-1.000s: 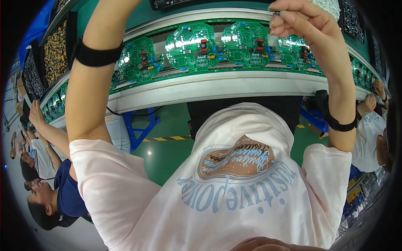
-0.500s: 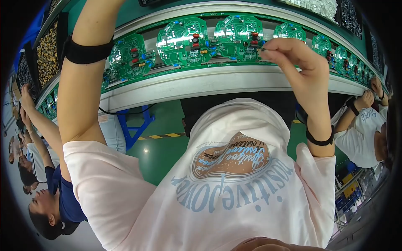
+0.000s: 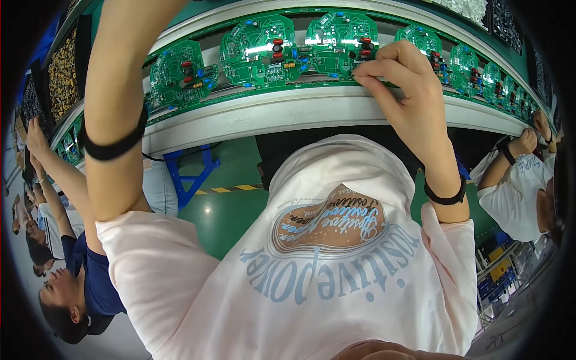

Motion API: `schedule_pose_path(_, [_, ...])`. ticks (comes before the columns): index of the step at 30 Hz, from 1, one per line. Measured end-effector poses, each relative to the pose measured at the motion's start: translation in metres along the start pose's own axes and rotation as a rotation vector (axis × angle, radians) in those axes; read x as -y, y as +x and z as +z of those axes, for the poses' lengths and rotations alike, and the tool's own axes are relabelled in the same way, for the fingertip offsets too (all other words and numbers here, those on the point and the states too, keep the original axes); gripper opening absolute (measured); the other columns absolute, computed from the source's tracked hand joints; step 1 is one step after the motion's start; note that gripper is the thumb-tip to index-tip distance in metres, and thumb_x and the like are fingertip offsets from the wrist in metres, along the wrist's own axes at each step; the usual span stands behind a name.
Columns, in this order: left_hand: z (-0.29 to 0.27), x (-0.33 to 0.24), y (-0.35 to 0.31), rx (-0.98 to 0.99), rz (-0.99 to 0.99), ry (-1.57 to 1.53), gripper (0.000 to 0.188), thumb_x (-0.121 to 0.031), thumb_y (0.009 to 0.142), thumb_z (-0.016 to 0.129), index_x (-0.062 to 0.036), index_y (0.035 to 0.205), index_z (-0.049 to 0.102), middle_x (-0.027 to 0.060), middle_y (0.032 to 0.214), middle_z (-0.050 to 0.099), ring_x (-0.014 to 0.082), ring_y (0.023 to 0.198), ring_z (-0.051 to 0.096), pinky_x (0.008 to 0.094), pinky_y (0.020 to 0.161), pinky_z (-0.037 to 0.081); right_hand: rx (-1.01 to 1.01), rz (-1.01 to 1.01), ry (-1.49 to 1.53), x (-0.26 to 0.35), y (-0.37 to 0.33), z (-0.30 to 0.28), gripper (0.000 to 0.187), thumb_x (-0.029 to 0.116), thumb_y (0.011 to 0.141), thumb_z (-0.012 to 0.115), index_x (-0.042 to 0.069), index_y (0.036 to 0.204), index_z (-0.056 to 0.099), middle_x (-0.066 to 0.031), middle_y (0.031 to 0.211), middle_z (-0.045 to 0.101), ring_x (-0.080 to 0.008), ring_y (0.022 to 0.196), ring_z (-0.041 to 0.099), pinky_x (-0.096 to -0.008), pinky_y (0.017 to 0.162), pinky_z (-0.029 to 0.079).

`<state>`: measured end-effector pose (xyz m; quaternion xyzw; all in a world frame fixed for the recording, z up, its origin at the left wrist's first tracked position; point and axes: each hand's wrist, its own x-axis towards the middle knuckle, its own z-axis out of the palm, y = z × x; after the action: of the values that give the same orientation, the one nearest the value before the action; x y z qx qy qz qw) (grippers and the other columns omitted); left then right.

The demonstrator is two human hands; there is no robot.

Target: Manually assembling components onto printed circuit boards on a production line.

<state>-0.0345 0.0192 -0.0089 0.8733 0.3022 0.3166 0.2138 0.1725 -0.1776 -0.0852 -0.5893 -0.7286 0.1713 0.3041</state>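
My right hand [image 3: 409,87] is closed in a pinch over the lower right part of a green circuit board [image 3: 327,55]. Whatever sits between its thumb and fingertips is too small or hidden to make out. Red, black and blue electronic components are mounted on that board, close to my fingers. To its left lies a similar circuit board [image 3: 246,57] with red, blue and striped parts. My left forearm [image 3: 120,72], with a black wristband, reaches up past the top edge, so my left hand is out of sight.
A pale metal rail [image 3: 288,111] runs along the boards' near side. More boards [image 3: 465,69] continue right. Trays of small yellowish parts [image 3: 63,72] and clear white parts [image 3: 465,9] stand beyond the line. Co-workers' hands [image 3: 37,141] are at far left and right.
My right hand has moved left and slightly down, bringing its pinched fingertips onto the board's lower right part. My left forearm has shifted, its wristband now lower in view.
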Motion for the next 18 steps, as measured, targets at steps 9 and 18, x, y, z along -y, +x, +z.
schedule_pose_path(9, [-0.03, -0.009, -0.092, 0.145, -0.465, -0.499, 0.019, -0.006, 0.102, 0.064, 0.0052, 0.114, 0.073, 0.0093, 0.1, 0.074, 0.0132, 0.087, 0.07, 0.0242, 0.077, 0.056, 0.028, -0.093, -0.019, 0.005, 0.004, -0.004, 0.015, 0.002, 0.08, 0.077, 0.005, 0.094, 0.073, -0.008, 0.091, 0.06, -0.0272, 0.084, 0.061, -0.0363, 0.074, 0.049])
schedule_pose_path(18, [-0.013, -0.019, -0.117, 0.209, -0.693, -0.895, 0.026, -0.008, 0.103, 0.061, 0.0054, 0.125, 0.068, 0.0112, 0.102, 0.075, 0.0148, 0.088, 0.072, 0.0251, 0.078, 0.057, 0.154, -0.256, -0.24, 0.012, 0.011, -0.011, 0.018, 0.002, 0.079, 0.075, 0.004, 0.096, 0.069, -0.0083, 0.095, 0.063, -0.0296, 0.088, 0.063, -0.0385, 0.075, 0.05])
